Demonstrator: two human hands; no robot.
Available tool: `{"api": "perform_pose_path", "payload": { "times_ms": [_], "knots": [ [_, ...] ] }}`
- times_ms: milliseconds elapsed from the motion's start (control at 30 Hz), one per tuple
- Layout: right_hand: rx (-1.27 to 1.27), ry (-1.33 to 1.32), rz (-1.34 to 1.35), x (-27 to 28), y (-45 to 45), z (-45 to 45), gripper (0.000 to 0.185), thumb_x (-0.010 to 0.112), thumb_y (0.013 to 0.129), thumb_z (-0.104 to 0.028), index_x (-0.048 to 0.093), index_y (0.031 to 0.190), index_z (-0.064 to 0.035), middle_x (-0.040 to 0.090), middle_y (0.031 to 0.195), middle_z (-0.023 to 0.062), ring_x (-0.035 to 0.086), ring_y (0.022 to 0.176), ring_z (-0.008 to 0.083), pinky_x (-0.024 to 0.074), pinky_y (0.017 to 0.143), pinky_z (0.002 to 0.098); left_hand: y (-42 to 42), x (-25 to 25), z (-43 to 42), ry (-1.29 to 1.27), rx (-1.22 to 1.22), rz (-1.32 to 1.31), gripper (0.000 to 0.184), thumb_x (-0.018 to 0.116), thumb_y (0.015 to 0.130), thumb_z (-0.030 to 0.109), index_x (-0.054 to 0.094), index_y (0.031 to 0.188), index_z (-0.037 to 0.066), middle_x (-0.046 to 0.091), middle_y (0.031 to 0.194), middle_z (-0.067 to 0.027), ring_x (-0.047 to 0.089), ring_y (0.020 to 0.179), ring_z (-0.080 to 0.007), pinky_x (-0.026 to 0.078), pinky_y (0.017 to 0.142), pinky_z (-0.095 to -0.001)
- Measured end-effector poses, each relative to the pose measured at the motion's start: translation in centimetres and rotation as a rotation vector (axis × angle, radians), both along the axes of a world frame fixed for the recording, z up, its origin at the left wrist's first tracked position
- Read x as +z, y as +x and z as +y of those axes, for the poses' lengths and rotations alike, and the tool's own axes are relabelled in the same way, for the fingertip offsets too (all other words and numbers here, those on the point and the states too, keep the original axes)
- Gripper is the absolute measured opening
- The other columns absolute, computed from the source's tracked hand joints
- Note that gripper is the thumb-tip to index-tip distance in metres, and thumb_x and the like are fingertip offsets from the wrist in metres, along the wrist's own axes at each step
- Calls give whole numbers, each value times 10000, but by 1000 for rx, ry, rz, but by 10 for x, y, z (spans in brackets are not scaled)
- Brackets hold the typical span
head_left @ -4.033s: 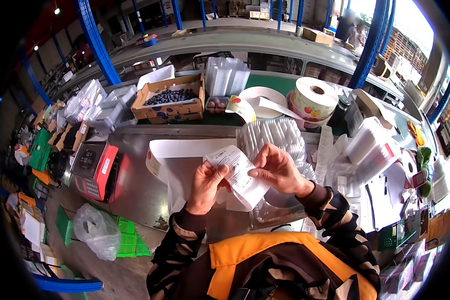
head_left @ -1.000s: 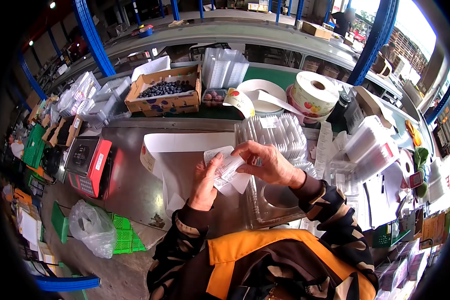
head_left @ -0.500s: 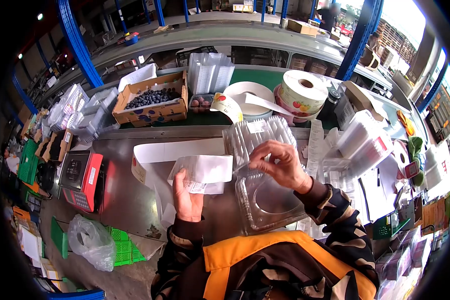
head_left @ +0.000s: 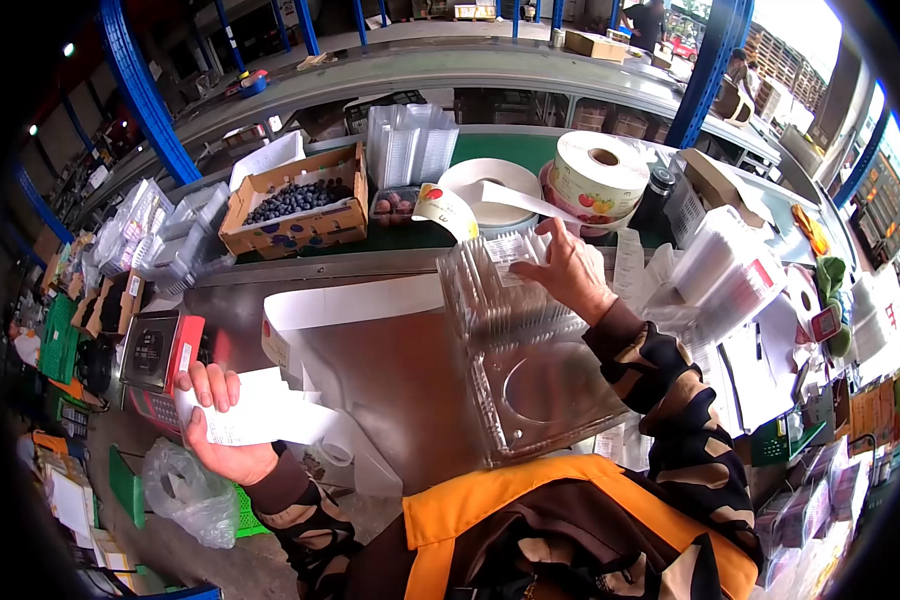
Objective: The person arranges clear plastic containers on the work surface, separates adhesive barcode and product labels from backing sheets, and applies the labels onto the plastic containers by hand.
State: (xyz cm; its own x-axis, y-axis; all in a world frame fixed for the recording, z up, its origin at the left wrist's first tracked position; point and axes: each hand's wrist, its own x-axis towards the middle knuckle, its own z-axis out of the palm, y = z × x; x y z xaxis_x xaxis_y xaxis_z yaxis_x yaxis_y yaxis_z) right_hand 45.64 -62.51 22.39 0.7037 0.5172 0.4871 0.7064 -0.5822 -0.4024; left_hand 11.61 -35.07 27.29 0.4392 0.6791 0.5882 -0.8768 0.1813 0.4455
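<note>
My left hand (head_left: 220, 430) is at the left, near the red scale (head_left: 160, 362), with its fingers closed on a strip of white labels (head_left: 260, 408) that trails to the right. My right hand (head_left: 567, 268) reaches over the stack of clear plastic trays (head_left: 490, 290); thumb and forefinger are spread beside a white label (head_left: 512, 252) on top of the stack. Whether the fingertips touch that label is hard to tell. In front of the stack lies a clear plastic lid (head_left: 545, 400) on the steel table (head_left: 370, 350).
Behind the table stand a cardboard box of blueberries (head_left: 300, 200), a punnet of dark fruit (head_left: 393, 205), upright clear containers (head_left: 410, 145) and label rolls (head_left: 600, 175). At right are more stacked containers (head_left: 725, 265) and papers (head_left: 760, 370). A plastic bag (head_left: 190, 490) hangs at lower left.
My left hand has moved left and down with the label strip, away from the middle. My right hand has moved up and forward over the tray stack, and its fingers have spread.
</note>
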Motion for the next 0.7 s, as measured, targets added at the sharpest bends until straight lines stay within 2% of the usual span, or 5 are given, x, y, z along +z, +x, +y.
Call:
{"api": "perform_pose_path", "payload": {
  "times_ms": [300,400,500,633,700],
  "knots": [
    [142,234,-24,-15,-36,-12,199,709,821,-88,557,949,-86,465,567,36,482,485,180,384,484,318,-109,1,7,58,965,741,208,599,902,89,558,1093,16,432,771,26,347,649,-33,264,576,-208],
    [197,252,-31,-23,-37,-12,189,710,812,-55,565,930,-88,460,560,31,470,473,169,374,472,307,-129,-18,18,261,1233,1196,150,607,883,75,588,1026,35,484,858,1,459,769,-98,373,675,-255],
    [216,307,-40,-7,-52,-12,198,709,814,-36,567,944,-80,464,563,31,434,468,133,374,476,285,-157,-58,57,231,1088,1192,96,585,868,40,579,963,25,500,870,-5,494,826,-130,401,739,-277],
    [339,83,128,33,-82,10,130,708,821,-76,617,912,-58,556,607,43,526,513,140,423,509,283,-155,-90,121,-54,669,1222,31,594,905,94,569,910,114,430,662,93,356,514,4,271,436,-195],
    [478,-45,206,61,-105,45,111,706,820,-125,651,881,-49,624,659,57,598,566,168,471,550,295,-139,-115,157,-31,534,1257,60,637,903,122,579,915,114,473,675,77,391,503,-12,288,427,-201]
  ]
}}
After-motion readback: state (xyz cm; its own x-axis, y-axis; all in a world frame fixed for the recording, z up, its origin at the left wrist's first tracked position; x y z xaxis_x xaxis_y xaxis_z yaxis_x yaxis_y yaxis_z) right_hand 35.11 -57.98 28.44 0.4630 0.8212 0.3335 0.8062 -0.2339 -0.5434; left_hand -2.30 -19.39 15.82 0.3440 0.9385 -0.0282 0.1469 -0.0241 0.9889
